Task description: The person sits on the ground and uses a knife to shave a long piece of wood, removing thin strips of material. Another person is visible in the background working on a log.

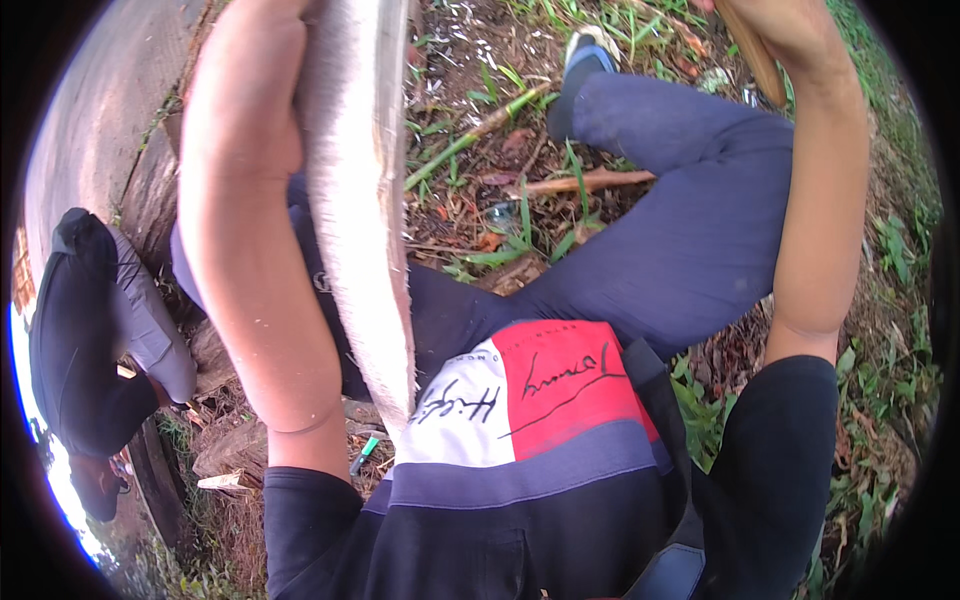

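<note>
2 bare forearms [240, 150] and 2 dark sleeves [770, 440] show, along with 1 hand, the right hand [795, 35]. Counted beside them: 1 shirt [530, 540], 1 pair of trousers [690, 215], 1 shoe [592, 48], 1 long pale board [365, 200] and 1 brown wooden piece [757, 50]. The ground [535, 130] carries 1 green-handled tool [368, 450], 1 thick green stem [470, 140] and 1 brown stick [590, 181]. 1 other person [75, 340] is there. White shavings [455, 40] are many, too small to count.
</note>
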Available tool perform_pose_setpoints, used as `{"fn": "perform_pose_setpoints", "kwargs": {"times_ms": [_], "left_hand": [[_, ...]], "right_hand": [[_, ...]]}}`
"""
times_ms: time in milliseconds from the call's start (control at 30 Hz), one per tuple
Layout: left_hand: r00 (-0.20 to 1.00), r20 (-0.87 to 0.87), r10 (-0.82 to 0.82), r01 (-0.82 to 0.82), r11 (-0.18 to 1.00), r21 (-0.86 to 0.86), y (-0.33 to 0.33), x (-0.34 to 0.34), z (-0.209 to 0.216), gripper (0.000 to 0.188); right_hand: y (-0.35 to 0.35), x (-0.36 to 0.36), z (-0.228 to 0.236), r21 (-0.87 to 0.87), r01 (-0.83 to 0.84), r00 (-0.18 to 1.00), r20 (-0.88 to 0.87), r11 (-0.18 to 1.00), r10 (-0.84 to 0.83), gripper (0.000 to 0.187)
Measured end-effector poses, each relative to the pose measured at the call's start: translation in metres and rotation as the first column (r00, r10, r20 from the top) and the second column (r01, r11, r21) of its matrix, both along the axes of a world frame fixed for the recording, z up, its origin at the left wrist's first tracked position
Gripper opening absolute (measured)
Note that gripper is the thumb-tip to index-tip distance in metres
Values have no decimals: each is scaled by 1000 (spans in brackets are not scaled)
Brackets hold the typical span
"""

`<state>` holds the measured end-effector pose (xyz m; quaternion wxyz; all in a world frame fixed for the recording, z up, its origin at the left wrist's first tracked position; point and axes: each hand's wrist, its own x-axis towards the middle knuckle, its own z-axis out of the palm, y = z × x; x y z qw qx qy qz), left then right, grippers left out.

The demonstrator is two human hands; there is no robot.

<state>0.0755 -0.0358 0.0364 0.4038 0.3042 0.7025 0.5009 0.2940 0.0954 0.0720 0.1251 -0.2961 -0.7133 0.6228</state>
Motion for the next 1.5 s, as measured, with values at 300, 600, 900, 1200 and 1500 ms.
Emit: {"fn": "perform_pose_setpoints", "kwargs": {"times_ms": [300, 600, 900, 1200, 1500], "left_hand": [[844, 530, -81, 11, 991, 134, 11, -81, 3, 42], [814, 573, -100, -30, 976, 214, 0, -97, -5, 42], [786, 594, -173, 83, 981, 176, -8, -80, 9, 43], [825, 543, -157, 45, 976, 214, -8, -96, 14, 46], [799, 564, -210, 101, 971, 218, 1, -74, 7, 44]], "right_hand": [[-40, -89, -37, 697, 215, 952, -307, 684, 14, 35], [-62, -140, -30, 637, 89, 962, -253, 766, 99, 32], [-8, -144, -35, 685, 487, 872, -422, 543, -250, 26], [-38, -136, -15, 664, 52, 956, -250, 746, 156, 24], [-4, -147, -24, 470, 480, 865, -394, 741, -310, 24]]}}
